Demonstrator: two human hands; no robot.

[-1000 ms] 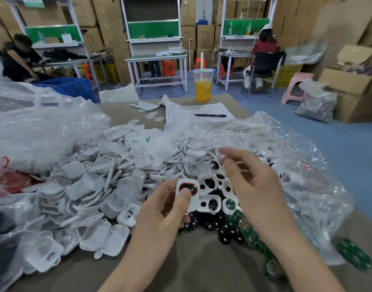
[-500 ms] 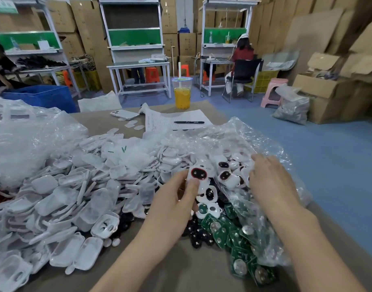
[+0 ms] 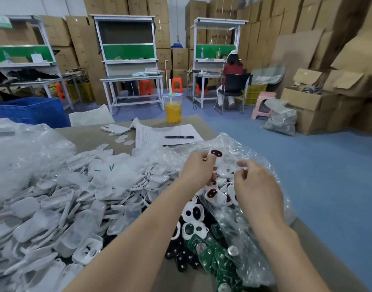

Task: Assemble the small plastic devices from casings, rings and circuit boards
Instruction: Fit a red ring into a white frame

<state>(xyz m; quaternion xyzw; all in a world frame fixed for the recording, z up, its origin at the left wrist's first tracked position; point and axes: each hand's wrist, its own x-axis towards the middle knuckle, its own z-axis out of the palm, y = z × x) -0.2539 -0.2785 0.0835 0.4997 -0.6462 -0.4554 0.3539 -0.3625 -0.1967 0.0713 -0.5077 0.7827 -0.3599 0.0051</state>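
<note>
Fingers (image 3: 208, 158) of L hand (image 3: 198, 169) pinch 1 casing (image 3: 216, 153), white w/ dark ring fitted, held over the clear bag (image 3: 254, 148). R hand (image 3: 257, 186) is just beside it, fingertips curled together; can't tell if they grip anything. Below: circuit boards (image 3: 206, 253), green, too many to count. Left: big pile of white shells (image 3: 65, 218). Far end of table (image 3: 90, 133): 1 drink cup (image 3: 173, 110), 1 pen (image 3: 178, 137), 1 phone (image 3: 115, 129).

This is a factory assembly room: stacked cardboard boxes (image 3: 138, 9), steel workstations (image 3: 129, 60), and heaps of plastic casings (image 3: 54, 211) on the bench (image 3: 86, 133).
</note>
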